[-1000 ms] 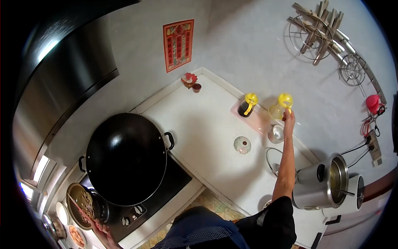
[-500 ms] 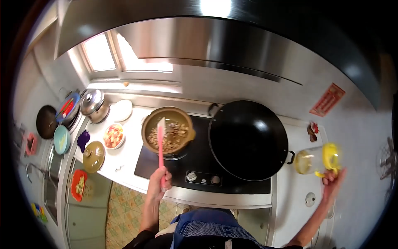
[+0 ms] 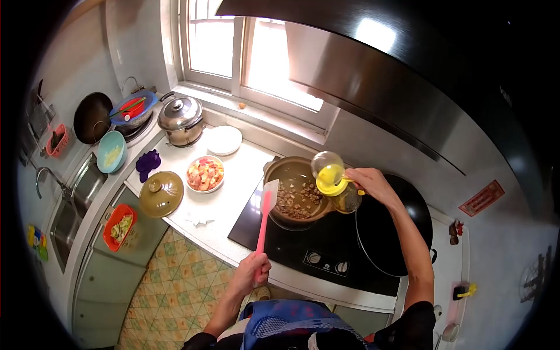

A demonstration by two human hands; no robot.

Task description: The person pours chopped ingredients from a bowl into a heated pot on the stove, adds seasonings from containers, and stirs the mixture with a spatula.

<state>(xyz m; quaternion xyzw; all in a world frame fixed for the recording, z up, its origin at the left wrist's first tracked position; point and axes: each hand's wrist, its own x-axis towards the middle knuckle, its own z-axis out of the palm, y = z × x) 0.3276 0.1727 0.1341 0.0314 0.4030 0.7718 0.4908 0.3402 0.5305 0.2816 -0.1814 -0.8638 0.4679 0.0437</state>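
Observation:
My left hand (image 3: 254,273) is closed around the handle of a pink spatula (image 3: 264,224), whose pale blade is near the left edge of the clay pot. In my right hand (image 3: 370,182) is a clear jug (image 3: 328,164) with a yellow lid and handle, tilted over the pot's right side. The clay pot (image 3: 286,167) stands on the black stove (image 3: 256,233) and holds small brown pieces. To its right, a large black wok (image 3: 396,239) lies partly behind my right forearm.
Left of the stove are a bowl of reddish pieces (image 3: 205,174), a brown lid (image 3: 161,194), a white plate (image 3: 224,140) and a steel pot (image 3: 181,119). An orange basket (image 3: 120,227) is near the sink (image 3: 87,181). The range hood (image 3: 350,70) hangs above.
The view has swung left toward the window. My right hand has brought the jug from the right counter across the wok to the clay pot. The spatula has lifted away from the pot's contents.

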